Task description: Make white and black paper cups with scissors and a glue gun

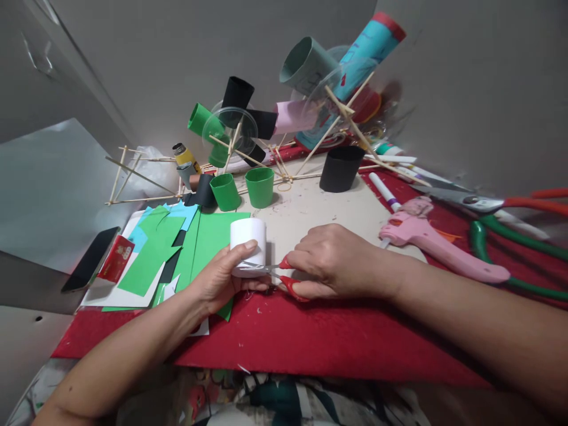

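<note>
A white paper cup-like tube is gripped in my left hand, the thumb on its near side and the fingers under it. My right hand holds small red-handled scissors, fingers through the loops. Their blades lie across the lower part of the white tube, a little open; whether they are cutting into it I cannot tell. Just beyond stand two green paper cups and a dark paper tube. Under and beside my left hand lie green paper sheets.
Behind stand stick frames bearing clear discs with coloured paper tubes. A black paper cup stands on the beige board. To the right lie a pink glue gun and large orange-handled scissors; a phone is at left.
</note>
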Action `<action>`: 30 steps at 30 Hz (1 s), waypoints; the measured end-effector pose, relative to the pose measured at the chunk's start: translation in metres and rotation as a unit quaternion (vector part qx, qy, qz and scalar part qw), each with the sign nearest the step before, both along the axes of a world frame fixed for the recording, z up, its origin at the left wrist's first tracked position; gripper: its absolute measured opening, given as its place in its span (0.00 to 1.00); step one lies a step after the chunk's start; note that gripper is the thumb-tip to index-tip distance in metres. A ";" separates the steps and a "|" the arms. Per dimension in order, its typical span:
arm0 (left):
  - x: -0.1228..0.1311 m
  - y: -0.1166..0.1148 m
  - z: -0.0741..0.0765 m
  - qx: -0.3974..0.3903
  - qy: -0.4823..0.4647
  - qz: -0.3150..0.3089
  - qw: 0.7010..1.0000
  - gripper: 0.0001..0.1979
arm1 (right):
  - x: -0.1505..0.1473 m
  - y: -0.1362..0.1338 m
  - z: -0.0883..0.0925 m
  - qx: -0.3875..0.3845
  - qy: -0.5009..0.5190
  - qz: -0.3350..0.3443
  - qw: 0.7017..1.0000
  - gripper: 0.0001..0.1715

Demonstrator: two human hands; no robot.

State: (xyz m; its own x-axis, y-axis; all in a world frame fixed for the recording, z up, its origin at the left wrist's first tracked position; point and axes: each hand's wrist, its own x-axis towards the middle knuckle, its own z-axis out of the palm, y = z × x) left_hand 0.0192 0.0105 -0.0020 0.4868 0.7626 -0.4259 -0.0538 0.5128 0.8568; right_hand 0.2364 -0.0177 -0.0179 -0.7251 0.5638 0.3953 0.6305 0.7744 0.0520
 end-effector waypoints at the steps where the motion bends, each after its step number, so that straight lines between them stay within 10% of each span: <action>1: 0.000 0.000 0.000 -0.001 0.002 -0.001 1.000 0.29 | 0.000 0.000 0.000 0.002 -0.004 0.001 1.000 0.18; 30: -0.007 0.008 0.005 -0.011 -0.076 0.030 0.997 0.23 | 0.005 -0.001 0.011 0.022 -0.041 -0.027 0.999 0.15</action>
State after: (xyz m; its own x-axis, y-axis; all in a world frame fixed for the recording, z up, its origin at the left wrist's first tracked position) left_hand 0.0120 0.0184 0.0029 0.5007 0.7836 -0.3678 -0.2125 0.5232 0.8253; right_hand 0.2415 -0.0192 -0.0073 -0.7251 0.5863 0.3612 0.6636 0.7352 0.1387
